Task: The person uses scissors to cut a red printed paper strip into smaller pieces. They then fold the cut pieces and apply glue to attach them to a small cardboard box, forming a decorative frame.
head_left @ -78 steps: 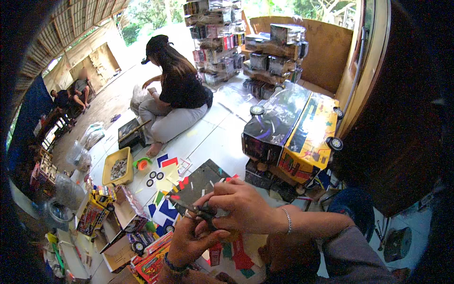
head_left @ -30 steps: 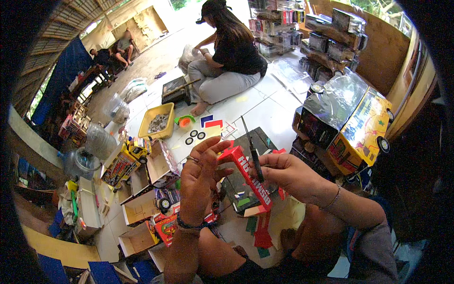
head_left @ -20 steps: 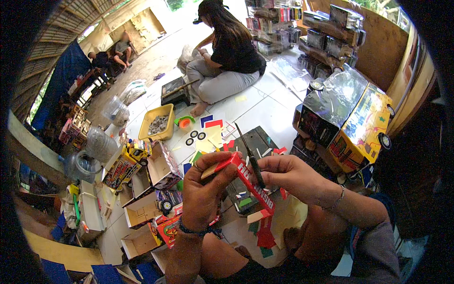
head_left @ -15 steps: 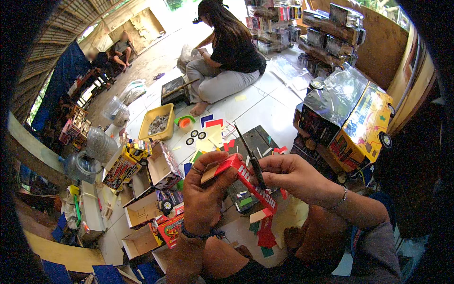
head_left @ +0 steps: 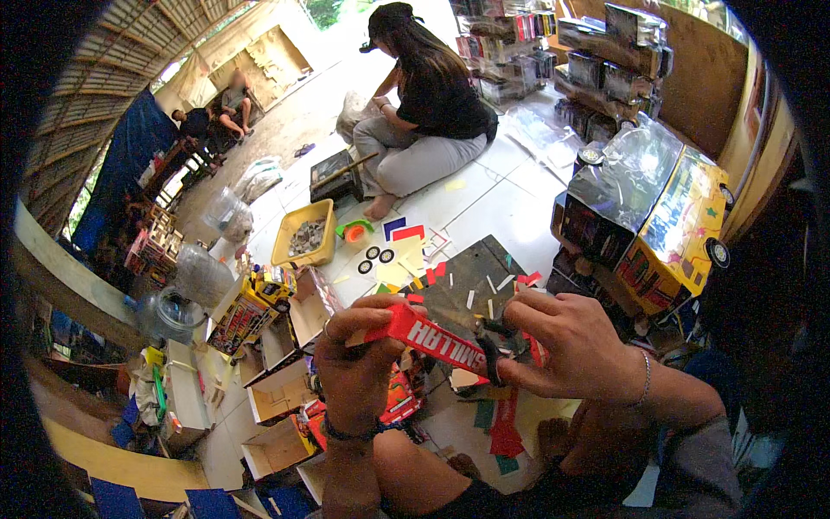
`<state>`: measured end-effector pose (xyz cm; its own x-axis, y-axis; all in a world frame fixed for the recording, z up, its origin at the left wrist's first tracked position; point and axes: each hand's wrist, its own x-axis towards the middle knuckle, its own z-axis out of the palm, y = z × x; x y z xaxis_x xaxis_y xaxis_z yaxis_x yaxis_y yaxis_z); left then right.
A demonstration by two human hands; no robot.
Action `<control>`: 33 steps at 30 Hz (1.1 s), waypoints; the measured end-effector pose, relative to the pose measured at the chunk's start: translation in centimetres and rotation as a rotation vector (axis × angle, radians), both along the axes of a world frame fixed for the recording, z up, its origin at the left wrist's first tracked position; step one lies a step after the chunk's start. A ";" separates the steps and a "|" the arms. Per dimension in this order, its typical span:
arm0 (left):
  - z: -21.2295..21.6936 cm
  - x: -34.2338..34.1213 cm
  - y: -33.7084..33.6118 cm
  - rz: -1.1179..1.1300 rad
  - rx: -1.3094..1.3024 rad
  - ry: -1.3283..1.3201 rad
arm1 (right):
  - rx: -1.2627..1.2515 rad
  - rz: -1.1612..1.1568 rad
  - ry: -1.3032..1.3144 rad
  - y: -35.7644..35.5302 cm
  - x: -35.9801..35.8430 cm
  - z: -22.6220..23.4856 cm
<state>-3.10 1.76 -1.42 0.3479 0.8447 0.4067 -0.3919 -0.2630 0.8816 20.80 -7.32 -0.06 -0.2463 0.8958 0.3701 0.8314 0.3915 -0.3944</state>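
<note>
My left hand [head_left: 353,350] grips a wooden piece covered in a red strip [head_left: 437,342] with white lettering, its fingers and thumb closed around the left end. At the strip's other end my right hand [head_left: 562,342] is closed on a dark, slim tool [head_left: 489,356], whose exact kind I cannot make out. The tool touches or overlaps the strip there. Below both hands lies a dark board [head_left: 475,268] scattered with small coloured scraps. A loose red piece [head_left: 507,428] shows under the strip, above my legs.
Yellow tub [head_left: 304,233] of small grey bits, black wheels [head_left: 373,253] and coloured sheets lie beyond the board. Open wooden boxes [head_left: 281,389] and a toy truck [head_left: 251,307] are on the left. A large yellow toy truck [head_left: 657,233] stands right. Another person [head_left: 428,112] sits ahead.
The tool has swung down from pointing upward to lie against the strip's right end. The strip has turned to show more of its lettered side, and my right hand has moved right.
</note>
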 end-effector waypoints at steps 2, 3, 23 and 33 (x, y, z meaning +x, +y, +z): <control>-0.1 -0.2 0.0 -0.109 -0.009 -0.100 | -0.033 0.027 -0.007 -0.1 -0.1 0.1; -0.1 -0.2 -0.1 -0.093 -0.003 -0.091 | -0.031 0.045 -0.007 -0.1 -0.2 0.1; -1.2 -0.6 -0.3 -0.278 -0.032 -0.151 | -0.004 0.114 0.026 -1.6 -0.6 0.9; -1.3 -0.3 -0.3 -0.284 -0.084 -0.199 | 0.006 0.130 0.035 -1.8 -0.6 0.9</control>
